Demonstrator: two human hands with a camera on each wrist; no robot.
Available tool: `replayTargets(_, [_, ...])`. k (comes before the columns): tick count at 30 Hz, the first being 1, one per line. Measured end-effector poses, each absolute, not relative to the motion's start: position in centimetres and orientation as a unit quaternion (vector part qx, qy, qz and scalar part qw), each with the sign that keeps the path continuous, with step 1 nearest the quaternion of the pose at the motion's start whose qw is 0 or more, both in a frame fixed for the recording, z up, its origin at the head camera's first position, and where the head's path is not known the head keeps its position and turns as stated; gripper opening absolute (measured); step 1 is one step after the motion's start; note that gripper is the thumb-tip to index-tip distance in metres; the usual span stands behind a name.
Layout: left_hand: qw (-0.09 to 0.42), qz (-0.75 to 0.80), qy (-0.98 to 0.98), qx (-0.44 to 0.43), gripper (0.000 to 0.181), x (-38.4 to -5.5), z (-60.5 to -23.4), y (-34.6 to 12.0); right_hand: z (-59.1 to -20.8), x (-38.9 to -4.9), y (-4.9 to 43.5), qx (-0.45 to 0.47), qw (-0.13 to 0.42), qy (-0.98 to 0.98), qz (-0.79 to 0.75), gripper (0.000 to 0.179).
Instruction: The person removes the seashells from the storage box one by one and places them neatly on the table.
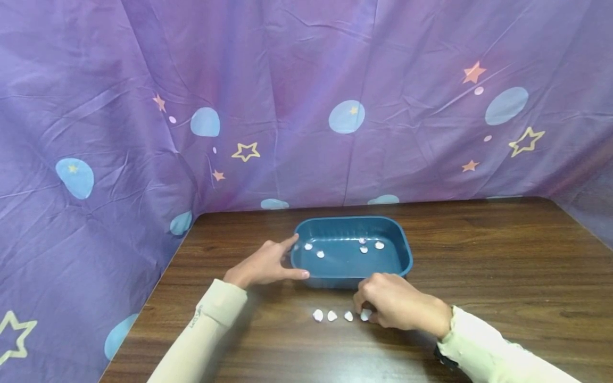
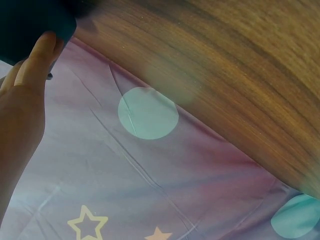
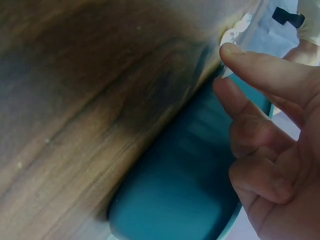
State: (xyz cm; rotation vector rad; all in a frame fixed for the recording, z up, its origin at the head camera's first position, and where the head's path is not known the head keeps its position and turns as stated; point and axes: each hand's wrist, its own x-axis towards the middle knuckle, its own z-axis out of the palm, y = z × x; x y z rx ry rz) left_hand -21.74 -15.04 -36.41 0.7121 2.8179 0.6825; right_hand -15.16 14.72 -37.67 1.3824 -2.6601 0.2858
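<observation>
A blue plastic basin (image 1: pixel 353 282) stands on the table with several small white shell-like pieces (image 1: pixel 320 254) on its floor. Straight, spread fingers of my left hand (image 1: pixel 268 263) touch the basin's left end, the thumb along the front rim; in the left wrist view, fingers (image 2: pixel 37 60) lie against its dark wall. Before the basin runs a short row of similar white pieces (image 1: pixel 332 316). At the row's right end, my right hand (image 1: pixel 395 303) pinches one white shell-like piece (image 1: pixel 366 315) between thumb and forefinger. The right wrist view shows its tip (image 3: pixel 227 71) between them, other fingers curled.
The brown wooden table (image 1: pixel 488 266) reaches back to a purple cloth (image 1: pixel 306 106) printed with stars and planets, which also hangs along the left and right sides. The basin's front wall stands just behind the row of white pieces.
</observation>
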Motion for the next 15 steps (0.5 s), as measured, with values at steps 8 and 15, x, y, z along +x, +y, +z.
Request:
replayTargets(8, [0.076, 0.226, 0.942, 0.236, 0.105, -21.71, -36.38, -15.07, -38.22, -15.19, 14.23, 0.458, 0.054, -0.883, 0.09, 0.033])
replayTargets(15, [0.077, 0.226, 0.942, 0.237, 0.105, -21.67, -36.35, -15.06, -38.33, -15.26, 14.12, 0.444, 0.04, -0.889, 0.106, 0.032])
